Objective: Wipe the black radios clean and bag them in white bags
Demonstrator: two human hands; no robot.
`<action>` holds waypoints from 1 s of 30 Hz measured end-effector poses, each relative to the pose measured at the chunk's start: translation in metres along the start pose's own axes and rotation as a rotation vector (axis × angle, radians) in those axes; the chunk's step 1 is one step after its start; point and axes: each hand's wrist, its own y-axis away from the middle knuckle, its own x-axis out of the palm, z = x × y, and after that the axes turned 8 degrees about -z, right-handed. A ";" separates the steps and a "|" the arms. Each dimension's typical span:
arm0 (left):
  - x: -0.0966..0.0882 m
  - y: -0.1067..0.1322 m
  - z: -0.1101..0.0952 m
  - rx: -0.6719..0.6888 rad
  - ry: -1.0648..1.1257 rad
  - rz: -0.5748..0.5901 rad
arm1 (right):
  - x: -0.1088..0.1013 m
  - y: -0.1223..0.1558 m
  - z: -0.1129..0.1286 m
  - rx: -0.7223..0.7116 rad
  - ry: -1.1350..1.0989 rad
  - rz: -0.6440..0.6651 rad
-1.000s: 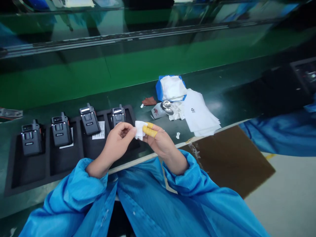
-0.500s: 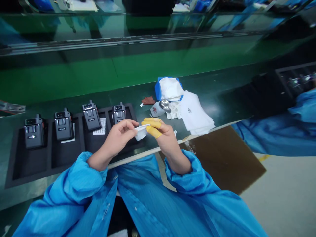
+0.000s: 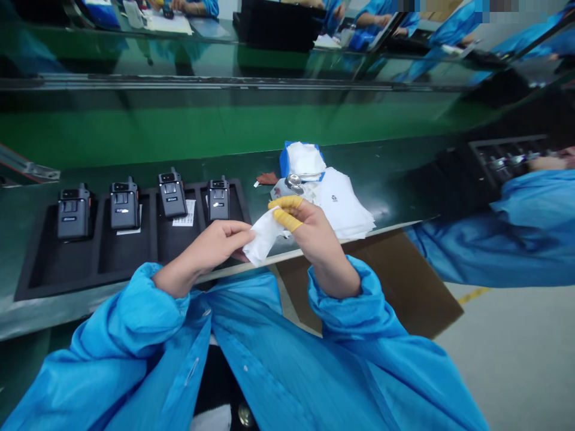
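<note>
Both my hands hold a small white wipe [image 3: 264, 236] above the near edge of the green bench. My left hand [image 3: 214, 246] pinches its lower corner. My right hand [image 3: 309, 230], with yellow finger cots on two fingers, pinches its upper edge. Just beyond my hands lies a black foam tray [image 3: 99, 266] with several dark handheld radios [image 3: 171, 194] standing in its slots, each apart from my hands.
A stack of white wipes [image 3: 345, 206], a blue box of cloths [image 3: 302, 160] and a small metal-topped bottle [image 3: 290, 185] lie right of the tray. A co-worker's blue sleeve [image 3: 507, 233] reaches in at the right. A brown board [image 3: 395, 281] sits below the bench edge.
The wipe has been pulled open from a small folded wad into a longer sheet stretched between my hands. The view has tilted up, showing more of the far bench.
</note>
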 end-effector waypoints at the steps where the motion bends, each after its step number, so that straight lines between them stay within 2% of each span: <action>1: 0.002 0.002 0.001 -0.049 0.009 0.010 | -0.001 0.003 0.001 -0.063 0.057 -0.002; 3: 0.006 0.005 0.001 -0.135 0.032 -0.006 | -0.001 0.011 0.000 -0.259 0.227 -0.029; 5: 0.011 0.007 0.001 -0.204 0.100 -0.067 | 0.000 0.022 -0.004 -0.534 0.455 -0.075; 8: 0.016 0.011 0.000 -0.262 0.307 -0.162 | 0.003 0.039 -0.019 -0.916 0.778 -0.131; 11: 0.016 0.014 0.004 -0.248 0.451 -0.203 | 0.005 0.050 -0.032 -1.075 0.910 -0.153; 13: 0.013 0.015 0.008 -0.207 0.454 -0.213 | 0.004 0.053 -0.034 -1.079 0.896 -0.137; 16: 0.008 0.016 0.014 -0.162 0.412 -0.246 | -0.002 0.051 -0.026 -1.010 0.816 -0.140; 19: 0.005 0.015 0.015 -0.157 0.390 -0.272 | -0.005 0.047 -0.023 -0.967 0.859 -0.168; 24: 0.003 0.012 0.017 -0.162 0.376 -0.246 | -0.007 0.032 -0.044 -1.019 0.990 0.017; 26: 0.001 0.010 0.021 -0.134 0.322 -0.220 | -0.018 0.014 -0.049 -0.958 1.062 -0.051; 28: -0.004 0.008 0.027 -0.063 0.205 -0.229 | -0.034 -0.013 -0.049 -0.819 1.172 -0.234; 30: -0.011 0.005 0.034 0.055 0.026 -0.297 | -0.052 -0.045 -0.045 -0.633 1.265 -0.408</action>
